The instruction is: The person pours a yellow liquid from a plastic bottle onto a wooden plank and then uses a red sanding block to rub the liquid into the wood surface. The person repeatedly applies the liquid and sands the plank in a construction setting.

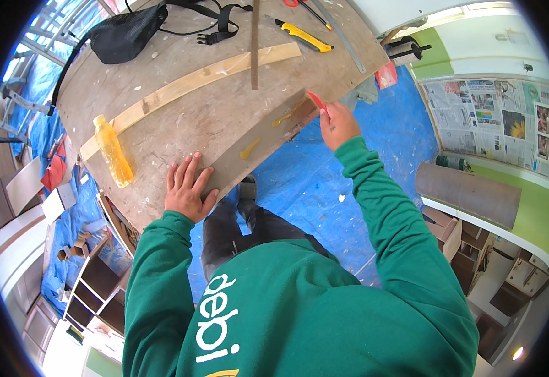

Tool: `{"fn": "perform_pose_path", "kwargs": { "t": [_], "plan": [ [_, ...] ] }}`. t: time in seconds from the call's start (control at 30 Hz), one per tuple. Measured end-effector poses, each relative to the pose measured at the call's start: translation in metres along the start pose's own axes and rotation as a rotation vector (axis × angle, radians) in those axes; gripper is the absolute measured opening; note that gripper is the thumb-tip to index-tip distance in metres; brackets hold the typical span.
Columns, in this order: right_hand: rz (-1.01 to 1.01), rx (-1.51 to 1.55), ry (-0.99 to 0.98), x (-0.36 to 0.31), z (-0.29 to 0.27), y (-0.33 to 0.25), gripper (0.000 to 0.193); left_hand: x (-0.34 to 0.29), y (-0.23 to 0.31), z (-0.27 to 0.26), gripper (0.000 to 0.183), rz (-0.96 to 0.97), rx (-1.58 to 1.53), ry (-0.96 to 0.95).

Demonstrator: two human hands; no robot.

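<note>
A grey-brown strip (227, 164) lies along the near edge of the worktable, with blobs of yellow glue (249, 148) on its face. My left hand (190, 187) rests on the strip's left end, fingers spread. Toward the far right end, my right hand (340, 127) grips a red spreader (316, 99), whose flat edge meets the strip beside a brownish smear. Most of the spreader's handle is hidden in my fingers. To the left of my left hand, a clear bottle of yellow glue (115, 154) lies on the table, touching a long pale wooden strip (190, 85).
Farther back on the worktable (180, 122) are a thin brown strip (255, 47), a yellow utility knife (304, 38), a metal ruler (343, 39) and a black pouch with straps (130, 34). Blue sheeting (325, 182) covers the floor. Shelving (98, 276) stands at left, a rolled brown sheet (469, 193) at right.
</note>
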State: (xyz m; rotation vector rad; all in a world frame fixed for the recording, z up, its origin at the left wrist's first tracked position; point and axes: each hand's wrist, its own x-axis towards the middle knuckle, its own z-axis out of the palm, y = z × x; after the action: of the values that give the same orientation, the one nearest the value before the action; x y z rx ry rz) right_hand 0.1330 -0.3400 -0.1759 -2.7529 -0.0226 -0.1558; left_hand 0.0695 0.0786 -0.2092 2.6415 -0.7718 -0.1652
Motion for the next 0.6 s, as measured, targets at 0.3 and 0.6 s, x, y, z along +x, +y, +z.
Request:
{"fn": "perform_pose_path", "kwargs": {
  "t": [0.3,0.6],
  "plan": [
    [0.013,-0.072,-0.025,0.004,0.008,0.004,0.019,0.0,0.0,0.0,0.054,0.008,0.001,0.007],
    [-0.001,-0.215,-0.133,-0.01,0.004,-0.013,0.022,0.0,-0.001,0.0,0.055,0.007,-0.003,0.004]
  ]
}}
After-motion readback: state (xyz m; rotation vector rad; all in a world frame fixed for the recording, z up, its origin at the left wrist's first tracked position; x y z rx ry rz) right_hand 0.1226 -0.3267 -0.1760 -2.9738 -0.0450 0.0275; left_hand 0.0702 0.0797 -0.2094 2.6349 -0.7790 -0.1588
